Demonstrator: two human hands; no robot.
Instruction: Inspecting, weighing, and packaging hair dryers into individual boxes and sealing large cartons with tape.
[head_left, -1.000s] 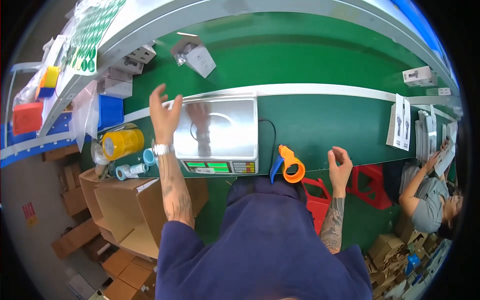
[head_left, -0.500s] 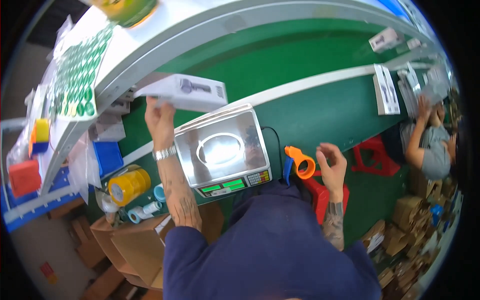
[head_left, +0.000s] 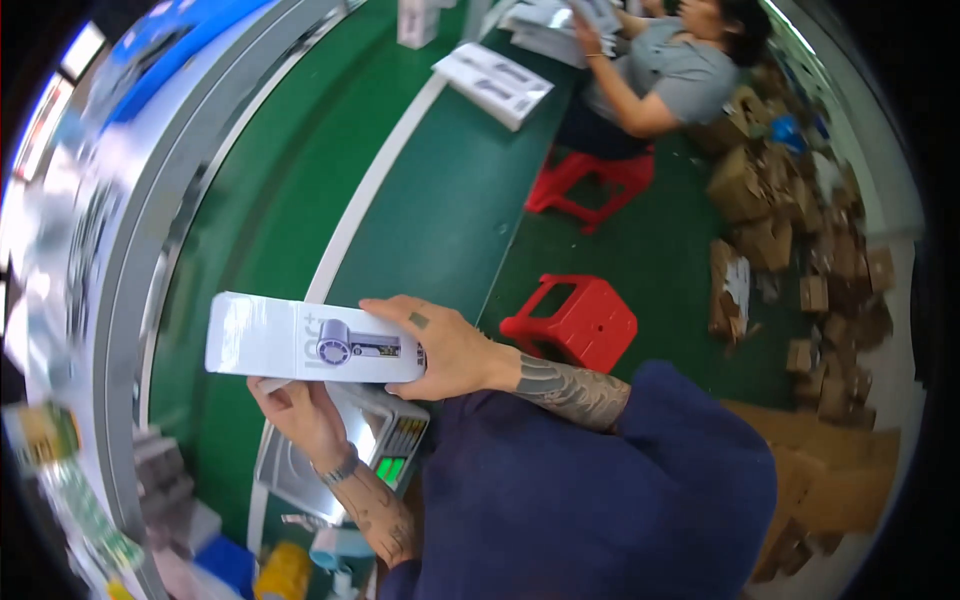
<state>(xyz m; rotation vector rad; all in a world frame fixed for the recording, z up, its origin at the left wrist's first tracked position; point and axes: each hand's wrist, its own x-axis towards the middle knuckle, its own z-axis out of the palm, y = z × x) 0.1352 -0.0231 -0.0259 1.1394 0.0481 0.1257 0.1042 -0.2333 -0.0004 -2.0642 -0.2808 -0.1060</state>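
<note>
A white cardboard box [head_left: 360, 345] with a picture of a handheld fan lies across my two hands, with a long flap [head_left: 250, 335] folded out at its left end. My right hand [head_left: 440, 345] is closed around the box's right end, thumb below and fingers over the top edge. Below the box's left part, my left hand [head_left: 305, 415] has its fingers bent against the lower edge, pinching what looks like a small side flap. Under the hands stands a digital scale [head_left: 408, 435], its steel pan partly hidden by the box and my left arm.
Boxes with printed fans [head_left: 495, 83] lie farther along the green bench [head_left: 430, 200]. A co-worker [head_left: 660, 90] handles pale packages there. A red stool [head_left: 585, 320] stands right of the bench. Brown cartons [head_left: 760, 190] pile up at the right. A grey shelf edge [head_left: 135, 250] runs along the left.
My view has swung to the right. My right hand, empty before, now grips the box. The box has come from beyond the scale to in front of me, between both hands.
</note>
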